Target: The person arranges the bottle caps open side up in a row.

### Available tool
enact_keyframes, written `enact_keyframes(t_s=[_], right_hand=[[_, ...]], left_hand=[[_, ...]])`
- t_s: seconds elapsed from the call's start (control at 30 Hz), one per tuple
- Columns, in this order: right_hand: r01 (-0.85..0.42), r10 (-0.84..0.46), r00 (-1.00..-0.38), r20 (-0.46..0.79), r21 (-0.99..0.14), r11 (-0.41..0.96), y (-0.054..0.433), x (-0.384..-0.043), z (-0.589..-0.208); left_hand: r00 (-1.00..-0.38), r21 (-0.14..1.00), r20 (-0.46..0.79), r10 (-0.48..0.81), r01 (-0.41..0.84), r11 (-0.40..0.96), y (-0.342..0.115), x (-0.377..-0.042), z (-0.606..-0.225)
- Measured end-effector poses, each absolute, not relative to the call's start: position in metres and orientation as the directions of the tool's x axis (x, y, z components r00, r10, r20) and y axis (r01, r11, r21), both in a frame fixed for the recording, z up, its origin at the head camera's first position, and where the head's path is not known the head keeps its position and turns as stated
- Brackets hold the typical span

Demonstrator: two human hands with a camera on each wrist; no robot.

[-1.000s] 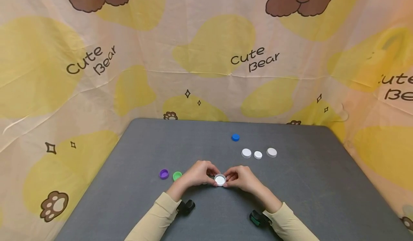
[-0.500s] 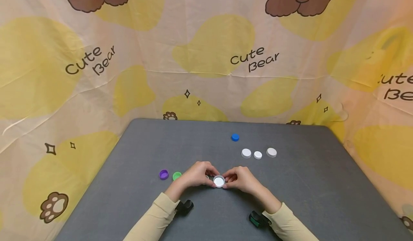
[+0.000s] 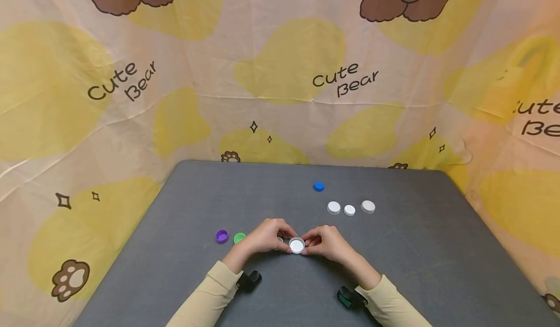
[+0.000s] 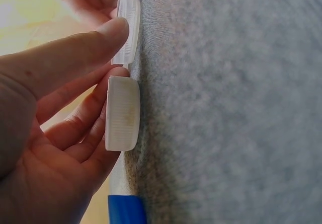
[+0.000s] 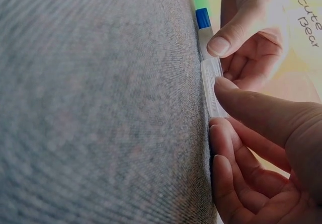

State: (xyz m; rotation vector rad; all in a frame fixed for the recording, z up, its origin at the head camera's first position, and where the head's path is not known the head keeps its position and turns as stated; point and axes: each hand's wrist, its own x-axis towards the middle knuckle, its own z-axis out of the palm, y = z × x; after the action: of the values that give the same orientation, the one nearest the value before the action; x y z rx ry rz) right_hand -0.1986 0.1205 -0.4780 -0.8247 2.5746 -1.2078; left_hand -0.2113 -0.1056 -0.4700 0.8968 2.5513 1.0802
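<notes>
A white bottle cap with a translucent rim point(image 3: 297, 245) lies hollow side up on the grey table, between my two hands. My left hand point(image 3: 266, 234) pinches its left side with thumb and fingers. From the other side my right hand point(image 3: 327, 242) grips the same cap, as the right wrist view shows with the ribbed cap wall point(image 5: 212, 90) by the thumb. Another white cap point(image 4: 123, 113) stands close beside it under my left palm, mostly hidden in the head view. Past that one comes a blue cap point(image 4: 127, 210), covered by the left hand from above.
Left of my hands lie a green cap point(image 3: 239, 238) and a purple cap point(image 3: 222, 236), in line with the held one. Farther back are a blue cap point(image 3: 319, 186) and three white caps point(image 3: 349, 210). A printed cloth point(image 3: 280, 74) hangs behind the table point(image 3: 420, 249).
Both hands have shifted the white cap slightly to the left, towards the row of caps. Over the last half second they have stayed almost still. The other caps have not moved.
</notes>
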Motion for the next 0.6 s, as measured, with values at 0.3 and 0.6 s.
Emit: enact_keyframes(t_s=[0.3, 0.6], right_hand=[[-0.402, -0.544, -0.836, 0.07, -0.753, 0.521, 0.1201, -0.198, -0.4772], [-0.408, -0.549, -0.833, 0.072, -0.751, 0.52, 0.121, -0.2002, -0.4779]], left_hand=[[-0.785, 0.716, 0.028, 0.618, 0.447, 0.535, -0.1071, -0.2134, -0.4728], [-0.78, 0.741, 0.001, 0.626, 0.421, 0.523, -0.1088, -0.2146, -0.4698]])
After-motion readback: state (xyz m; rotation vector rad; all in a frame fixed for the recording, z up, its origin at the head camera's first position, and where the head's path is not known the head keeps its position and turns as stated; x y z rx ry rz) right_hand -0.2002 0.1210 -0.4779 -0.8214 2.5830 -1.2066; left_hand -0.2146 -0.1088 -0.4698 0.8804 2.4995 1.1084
